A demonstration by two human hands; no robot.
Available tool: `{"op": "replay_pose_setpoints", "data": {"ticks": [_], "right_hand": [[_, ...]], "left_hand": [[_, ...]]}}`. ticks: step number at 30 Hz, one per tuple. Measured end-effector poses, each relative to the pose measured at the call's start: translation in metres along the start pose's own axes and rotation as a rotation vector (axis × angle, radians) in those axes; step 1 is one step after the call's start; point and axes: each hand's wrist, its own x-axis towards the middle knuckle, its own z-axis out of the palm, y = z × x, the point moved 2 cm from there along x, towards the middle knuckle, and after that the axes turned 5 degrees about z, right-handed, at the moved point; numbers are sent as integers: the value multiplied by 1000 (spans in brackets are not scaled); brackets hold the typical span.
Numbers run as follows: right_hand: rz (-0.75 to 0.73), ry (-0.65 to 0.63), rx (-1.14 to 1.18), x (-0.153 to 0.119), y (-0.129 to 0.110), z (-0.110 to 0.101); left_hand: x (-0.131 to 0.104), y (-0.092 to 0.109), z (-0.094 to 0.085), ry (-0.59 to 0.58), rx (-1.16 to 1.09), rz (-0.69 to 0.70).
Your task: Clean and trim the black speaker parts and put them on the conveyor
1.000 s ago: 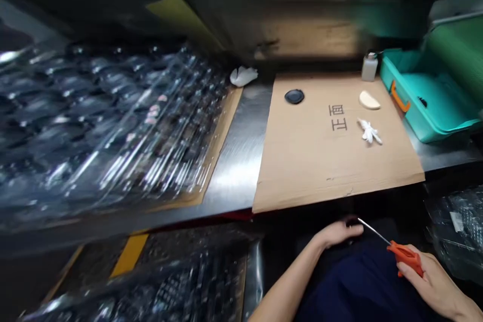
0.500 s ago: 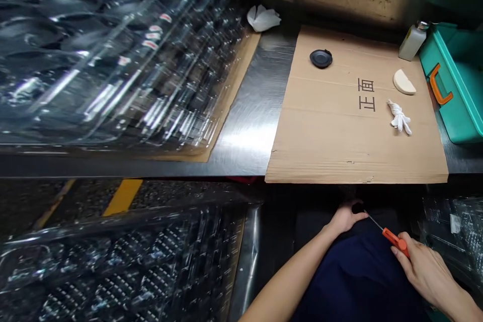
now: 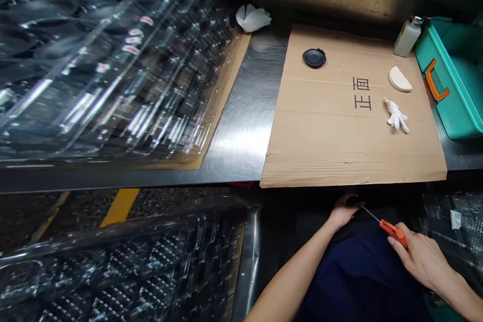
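Observation:
Below the front edge of the bench, my right hand [image 3: 418, 251] is closed around the orange handle of a thin-bladed tool [image 3: 393, 232]. Its metal shaft points up and left, the tip close to the fingers of my left hand [image 3: 342, 211]. The left fingers are bent near that tip in deep shadow, and whether they pinch anything is too dark to tell. Dark blue cloth lies beneath both hands.
On the bench, a cardboard sheet [image 3: 317, 136] bears a round black dish [image 3: 314, 58], a white half-round pad [image 3: 400, 79] and a knotted white glove [image 3: 396, 115]. A bottle [image 3: 407, 36] and green toolbox [image 3: 460, 110] stand right. Clear plastic trays [image 3: 113, 70] fill the left.
The view has shifted slightly, so the bench items sit a little further left. My left fingers have curled in more around the tool's tip, and my right hand still holds the orange handle.

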Motion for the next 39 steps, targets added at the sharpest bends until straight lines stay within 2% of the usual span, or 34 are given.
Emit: {"op": "replay_pose_setpoints", "data": {"ticks": [2, 5, 12, 20, 22, 26, 30, 36, 39], "right_hand": [[-5, -15, 0, 0, -2, 4], [-32, -49, 12, -1, -9, 17], [-2, 12, 51, 0, -23, 46], [14, 85, 120, 3, -19, 52], [52, 119, 137, 2, -21, 50], [87, 85, 144, -6, -28, 49], [120, 115, 164, -15, -34, 51], [90, 64, 264, -25, -41, 52], [147, 175, 460, -30, -26, 38]], "left_hand": [[2, -1, -1, 25, -77, -89], [5, 0, -5, 84, -180, -149], [13, -2, -12, 195, -411, -255], [8, -2, -9, 200, -314, -222], [4, -2, -8, 181, -240, -178], [-5, -11, -12, 127, -12, -78], [-1, -20, -25, 163, -39, -160], [-5, -13, -32, 158, -55, -215], [-8, -10, -30, 119, -7, -214]]}}
